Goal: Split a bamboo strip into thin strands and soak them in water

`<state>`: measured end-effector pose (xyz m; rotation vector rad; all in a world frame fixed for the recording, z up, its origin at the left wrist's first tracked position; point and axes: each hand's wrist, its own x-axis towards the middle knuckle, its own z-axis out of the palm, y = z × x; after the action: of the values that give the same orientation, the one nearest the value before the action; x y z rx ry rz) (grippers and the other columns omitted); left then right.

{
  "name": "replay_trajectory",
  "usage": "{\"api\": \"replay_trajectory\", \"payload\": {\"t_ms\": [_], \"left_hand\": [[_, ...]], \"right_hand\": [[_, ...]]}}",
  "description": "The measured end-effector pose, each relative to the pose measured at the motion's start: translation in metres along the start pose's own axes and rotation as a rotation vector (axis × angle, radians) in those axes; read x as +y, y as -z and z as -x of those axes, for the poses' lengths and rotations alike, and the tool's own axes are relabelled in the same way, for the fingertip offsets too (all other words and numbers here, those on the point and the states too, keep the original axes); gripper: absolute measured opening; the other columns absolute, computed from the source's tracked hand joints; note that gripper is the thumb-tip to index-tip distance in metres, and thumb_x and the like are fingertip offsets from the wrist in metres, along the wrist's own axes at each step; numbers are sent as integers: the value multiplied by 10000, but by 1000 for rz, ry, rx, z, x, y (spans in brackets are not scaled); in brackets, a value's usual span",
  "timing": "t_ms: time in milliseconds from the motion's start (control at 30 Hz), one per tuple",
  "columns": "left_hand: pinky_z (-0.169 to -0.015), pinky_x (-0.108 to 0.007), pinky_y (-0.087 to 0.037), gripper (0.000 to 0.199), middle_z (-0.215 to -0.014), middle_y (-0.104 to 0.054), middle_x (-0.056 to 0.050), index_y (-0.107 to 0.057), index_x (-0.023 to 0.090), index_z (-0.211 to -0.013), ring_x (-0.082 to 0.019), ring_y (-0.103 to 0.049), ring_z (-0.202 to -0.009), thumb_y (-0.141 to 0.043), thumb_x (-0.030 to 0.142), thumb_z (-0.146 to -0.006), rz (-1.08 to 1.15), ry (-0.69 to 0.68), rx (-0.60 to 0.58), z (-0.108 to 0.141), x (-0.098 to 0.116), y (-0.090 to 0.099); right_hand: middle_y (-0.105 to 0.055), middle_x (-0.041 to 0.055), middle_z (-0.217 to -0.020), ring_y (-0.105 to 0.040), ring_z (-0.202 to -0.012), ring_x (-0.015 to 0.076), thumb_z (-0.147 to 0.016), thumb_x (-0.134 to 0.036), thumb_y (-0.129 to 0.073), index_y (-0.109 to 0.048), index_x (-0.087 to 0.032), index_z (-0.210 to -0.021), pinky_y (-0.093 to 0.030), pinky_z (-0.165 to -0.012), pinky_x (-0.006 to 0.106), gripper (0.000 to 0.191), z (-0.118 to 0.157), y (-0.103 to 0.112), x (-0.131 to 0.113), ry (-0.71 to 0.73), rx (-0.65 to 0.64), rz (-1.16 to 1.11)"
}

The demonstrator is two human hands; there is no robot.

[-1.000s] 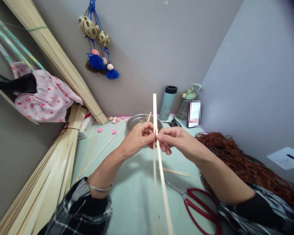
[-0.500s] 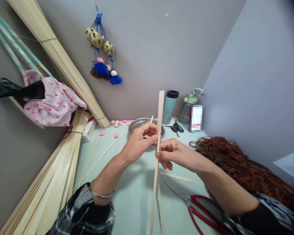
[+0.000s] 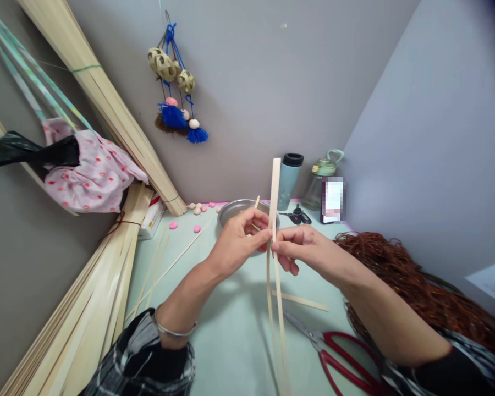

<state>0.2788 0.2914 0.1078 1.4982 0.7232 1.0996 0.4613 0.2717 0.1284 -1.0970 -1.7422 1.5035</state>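
Strip looks light, springy, easily split; pinch its flats, where left hand and right hand clamp side by side.

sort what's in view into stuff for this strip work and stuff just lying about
Likely part of the job: held pale strips, tied strip bundles, red-handled scissors.
Seemingly just lying about: phone, keys, blue-green tumbler, green-lidded bottle.

The pale green table carries red-handled scissors, a metal bowl, keys and a flat strip.
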Motion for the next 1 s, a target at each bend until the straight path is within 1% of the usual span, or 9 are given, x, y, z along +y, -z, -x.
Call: {"api": "replay_trajectory", "payload": {"t_ms": [167,233,300,400,467,567,733,900,1000], "left_hand": [[-713,-258,-529,149,-877,-632,-24,-619,172,-961,-142,-596,-817,-683,246,-849,-82,-115,97,2,-1,-1],[-723,-259,-529,130,-891,-629,-23,-622,178,-967,-146,-589,-843,-664,228,-854,-91,-148,113,2,0,-2],[-696,-251,-517,84,-843,-619,-12,-621,175,-931,-134,-580,-790,-644,208,-857,-97,-141,85,2,1,-1],[-645,-243,-492,40,-762,-603,1,-613,164,-865,-117,-569,-698,-634,196,-854,-131,-54,6,1,0,1],[-643,-255,-507,71,-767,-604,-1,-604,164,-879,-121,-583,-687,-640,221,-858,-113,-15,-26,0,-1,2],[-648,-283,-544,144,-818,-611,-6,-590,172,-949,-133,-611,-694,-647,279,-873,-56,-25,-35,0,-3,3],[-624,-273,-546,170,-844,-599,-1,-595,182,-985,-122,-605,-672,-647,313,-889,-123,-57,43,1,-4,1],[-683,-255,-528,93,-883,-636,-7,-606,207,-1003,-140,-616,-806,-592,245,-919,-290,-170,124,5,-1,-4],[-702,-242,-517,109,-938,-652,-8,-611,212,-1014,-134,-621,-850,-582,192,-910,-338,-215,164,6,0,-4]], "right_hand": [[-623,0,-541,-523,-467,91,-776,-427,-760,-657,-158,-652,-407,-484,219,314,-1,-7,3,-50,-79,2],[-619,0,-537,-523,-468,89,-780,-435,-762,-664,-155,-654,-416,-488,215,322,-2,-8,5,-57,-91,5],[-623,2,-553,-526,-480,83,-787,-444,-767,-658,-153,-646,-419,-494,208,342,-2,-8,5,-52,-102,9],[-637,7,-602,-545,-506,82,-811,-486,-762,-688,-146,-703,-423,-496,200,365,-3,-5,7,-16,-89,0],[-628,2,-604,-551,-506,82,-846,-533,-725,-699,-147,-741,-422,-491,196,401,-4,-4,9,16,-42,-28],[-601,-8,-569,-540,-486,76,-881,-564,-682,-675,-153,-716,-415,-479,188,443,-5,-3,12,36,0,-76],[-618,-1,-553,-533,-467,73,-869,-542,-709,-681,-152,-695,-431,-481,189,428,-6,-3,13,13,-29,-91],[-627,6,-547,-536,-464,77,-846,-545,-732,-703,-145,-705,-430,-483,196,426,-5,-6,13,5,-58,-93],[-627,6,-545,-530,-460,74,-833,-536,-748,-711,-140,-710,-419,-480,195,416,-7,-8,15,-5,-91,-95]]}}
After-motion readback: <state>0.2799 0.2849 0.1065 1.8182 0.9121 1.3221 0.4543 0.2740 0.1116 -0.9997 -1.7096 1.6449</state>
